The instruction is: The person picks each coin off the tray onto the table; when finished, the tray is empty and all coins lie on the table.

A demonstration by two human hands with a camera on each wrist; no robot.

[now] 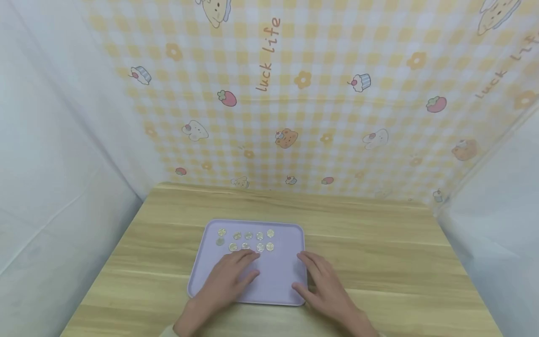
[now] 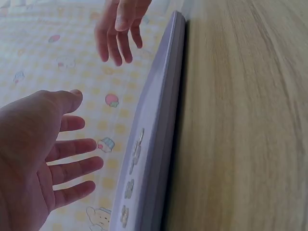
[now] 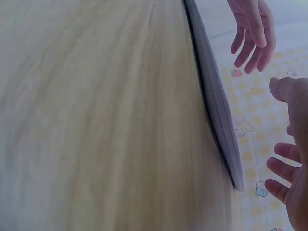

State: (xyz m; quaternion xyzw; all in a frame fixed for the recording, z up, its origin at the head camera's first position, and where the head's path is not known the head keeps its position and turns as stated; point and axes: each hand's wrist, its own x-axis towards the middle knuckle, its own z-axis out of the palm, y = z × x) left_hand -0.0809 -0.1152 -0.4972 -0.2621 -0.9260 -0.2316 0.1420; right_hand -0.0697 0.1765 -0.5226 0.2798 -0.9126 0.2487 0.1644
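Several small round silvery coins (image 1: pixel 270 246) lie in two rough rows at the far part of a lilac tray (image 1: pixel 278 281). My left hand (image 1: pixel 227 276) hovers over the tray's near left part, fingers relaxed and spread, just short of the nearer row; it holds nothing. Over the tray's right edge is my right hand (image 1: pixel 324 285), its fingers loosely extended and nothing in them. In the left wrist view the left hand (image 2: pixel 33 154) shows an empty palm above the tray wall (image 2: pixel 163 120). The right wrist view shows the right hand (image 3: pixel 293 159) empty too.
The tray lies on a wooden table (image 1: pixel 379 262). Behind it hangs a yellow checked cloth (image 1: pixel 320 107) with cartoon prints. White sheets (image 1: pixel 54 140) hang at both sides.
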